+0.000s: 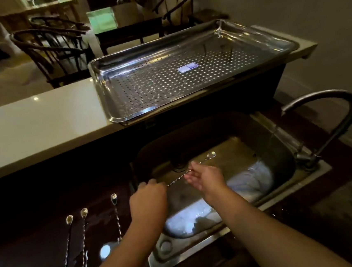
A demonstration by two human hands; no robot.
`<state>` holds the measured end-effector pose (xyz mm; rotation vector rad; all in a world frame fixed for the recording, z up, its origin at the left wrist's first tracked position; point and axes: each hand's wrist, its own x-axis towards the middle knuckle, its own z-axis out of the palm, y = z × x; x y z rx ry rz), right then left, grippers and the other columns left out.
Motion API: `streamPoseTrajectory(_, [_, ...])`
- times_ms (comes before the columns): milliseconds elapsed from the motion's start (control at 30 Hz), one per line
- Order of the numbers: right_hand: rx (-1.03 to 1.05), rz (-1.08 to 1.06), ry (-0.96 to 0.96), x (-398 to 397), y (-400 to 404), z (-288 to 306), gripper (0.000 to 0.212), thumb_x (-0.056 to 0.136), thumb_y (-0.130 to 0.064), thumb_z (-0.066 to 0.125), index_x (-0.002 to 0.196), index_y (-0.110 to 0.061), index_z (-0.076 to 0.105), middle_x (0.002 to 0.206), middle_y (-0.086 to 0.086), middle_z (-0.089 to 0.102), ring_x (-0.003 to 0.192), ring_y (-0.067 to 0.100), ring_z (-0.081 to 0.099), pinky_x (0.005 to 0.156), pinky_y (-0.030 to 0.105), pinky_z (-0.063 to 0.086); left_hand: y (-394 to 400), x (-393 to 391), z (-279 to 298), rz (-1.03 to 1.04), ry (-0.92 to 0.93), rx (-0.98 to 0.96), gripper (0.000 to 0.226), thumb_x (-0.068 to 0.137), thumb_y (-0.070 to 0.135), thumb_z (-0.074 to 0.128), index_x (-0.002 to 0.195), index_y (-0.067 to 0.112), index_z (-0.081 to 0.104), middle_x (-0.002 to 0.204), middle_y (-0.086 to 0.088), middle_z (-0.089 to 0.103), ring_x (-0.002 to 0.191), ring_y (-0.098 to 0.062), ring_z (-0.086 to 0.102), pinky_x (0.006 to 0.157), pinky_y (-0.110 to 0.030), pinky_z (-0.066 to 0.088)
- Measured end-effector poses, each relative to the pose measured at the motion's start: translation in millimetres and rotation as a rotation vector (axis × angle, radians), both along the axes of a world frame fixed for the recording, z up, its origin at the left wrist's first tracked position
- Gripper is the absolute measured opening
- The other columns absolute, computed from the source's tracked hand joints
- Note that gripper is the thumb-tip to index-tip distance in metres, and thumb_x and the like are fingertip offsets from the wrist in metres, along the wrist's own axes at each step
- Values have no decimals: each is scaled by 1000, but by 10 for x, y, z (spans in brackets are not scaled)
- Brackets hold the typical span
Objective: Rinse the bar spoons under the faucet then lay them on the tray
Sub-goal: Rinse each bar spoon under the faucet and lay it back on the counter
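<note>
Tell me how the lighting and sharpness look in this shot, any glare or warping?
Head view: dim and warm; glare on the tray rim and the wet counter; wide-angle bending curves the white countertop; the chairs behind are soft.

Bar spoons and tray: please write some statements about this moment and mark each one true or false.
1. Both hands hold one bar spoon over the sink. True: the left hand grips the handle end, and the right hand pinches the stem nearer the bowl.
2. Two spoons already lie on the perforated tray. False: no spoon is on it, only a small label.
3. Three more bar spoons lie on the dark counter left of the sink. True.
4. The tray sits inside the sink. False: it rests on the raised light counter behind the sink.
5. The faucet stands at the sink's left side. False: it is at the right.
</note>
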<state>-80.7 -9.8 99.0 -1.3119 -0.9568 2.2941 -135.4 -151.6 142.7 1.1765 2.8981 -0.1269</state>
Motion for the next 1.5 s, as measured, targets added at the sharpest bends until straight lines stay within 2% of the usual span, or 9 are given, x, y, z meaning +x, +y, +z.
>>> streamPoseTrajectory(133, [-38,-92,57,183,300,37,16,93,-12,62,80,-3,62,70,11,65,59,17,68,46,19,54,374,299,-93,31,-91,475,21,93,31,53,95,17,67,91,-5,65,88,-26,59,69,-37,49])
streamPoseTrajectory(167, [-49,-102,76,220,367,56,16,94,-11,61,80,-2,61,69,12,64,55,16,68,46,19,54,475,402,-139,82,-241,590,22,94,30,53,86,16,68,80,-4,65,79,-25,60,67,-35,48])
streamPoseTrajectory(233, [-65,-112,99,288,489,82,18,95,-11,60,80,-2,60,62,10,65,49,13,68,46,18,54,705,578,-231,322,-801,847,27,96,28,51,76,14,65,67,-2,61,68,-21,56,63,-31,44])
streamPoseTrajectory(300, [-81,-128,108,350,591,91,18,94,-11,60,79,-1,60,56,7,65,47,12,67,47,19,55,937,698,-259,619,-1328,1218,23,97,23,50,86,10,65,78,-5,63,73,-17,58,72,-29,47])
streamPoseTrajectory(367, [-99,-136,111,411,673,75,18,94,-11,60,80,-1,61,58,8,65,47,12,66,48,19,56,1133,763,-294,800,-1506,1492,15,98,23,50,93,13,60,94,-8,65,90,-18,65,86,-31,48])
streamPoseTrajectory(467, [-121,-131,113,504,765,33,16,94,-13,61,83,-1,63,67,10,64,48,11,66,48,18,55,1351,802,-349,882,-1453,1727,16,97,22,51,98,9,60,101,-14,66,95,-21,68,89,-31,51])
streamPoseTrajectory(667, [-155,-139,139,635,949,5,16,95,-14,60,85,-1,63,68,10,64,50,11,67,48,17,55,1658,850,-475,957,-1385,1877,14,97,19,52,95,6,59,96,-9,67,79,-15,70,67,-20,59])
streamPoseTrajectory(1167, [-134,-129,77,852,1246,-42,15,93,-13,63,88,1,62,71,12,64,57,15,65,51,18,57,1987,1036,-572,981,-1361,1934,18,96,18,54,84,5,58,82,-8,64,59,-10,70,54,-17,55])
streamPoseTrajectory(1500, [-96,-188,-61,938,1476,-28,16,92,-14,64,81,-3,63,75,12,66,61,17,67,52,20,57,2018,1071,-607,997,-1335,1912,15,94,18,56,84,7,58,84,-6,65,64,-9,71,56,-16,56])
